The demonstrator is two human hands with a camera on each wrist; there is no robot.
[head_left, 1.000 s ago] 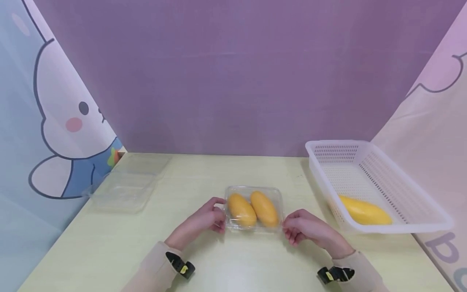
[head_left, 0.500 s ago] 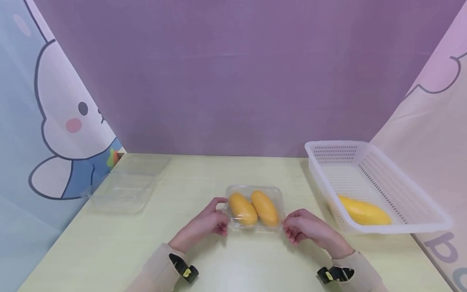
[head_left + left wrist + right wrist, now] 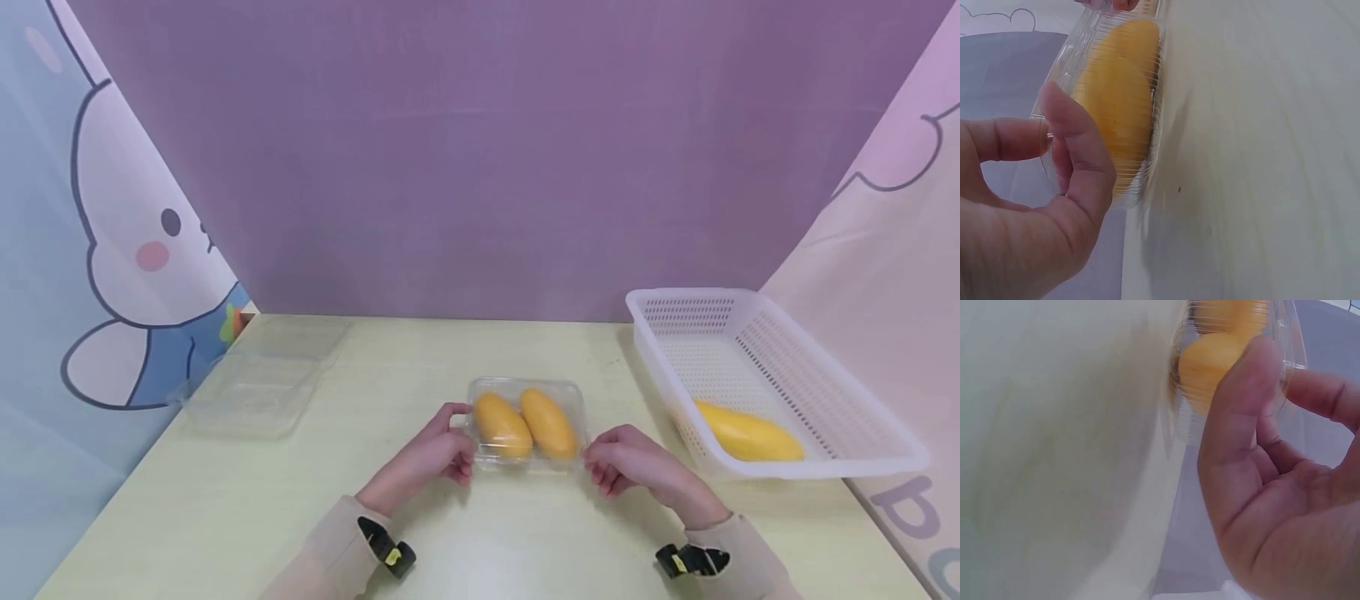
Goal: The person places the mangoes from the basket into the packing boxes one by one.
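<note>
- The left hand (image 3: 438, 450) is pinching the left edge of a clear plastic clamshell box (image 3: 523, 384), with thumb and finger closing on its thin rim, as the left wrist view is showing.
- The right hand (image 3: 630, 460) is pinching the opposite edge of the same box near its front right corner, its thumb and index finger meeting at the rim in the right wrist view.
- The box is sitting between the two hands, around the middle of the pale table (image 3: 405, 358).
- Inside it, a left mango (image 3: 502, 425) and a right mango (image 3: 550, 423) are lying side by side, both slanting the same way and showing yellow-orange through the plastic.
- To the right, a white perforated basket (image 3: 825, 472) is standing near the right hand but apart from it, and a yellow mango (image 3: 750, 433) is lying in its near part.
- At the far left of the table, clear plastic packaging (image 3: 251, 392) is lying well apart from the hands; the number of pieces is not showing clearly.
- A purple backdrop (image 3: 480, 167) is rising behind the table.
- Black straps (image 3: 378, 542) are circling both beige sleeves (image 3: 326, 546).
</note>
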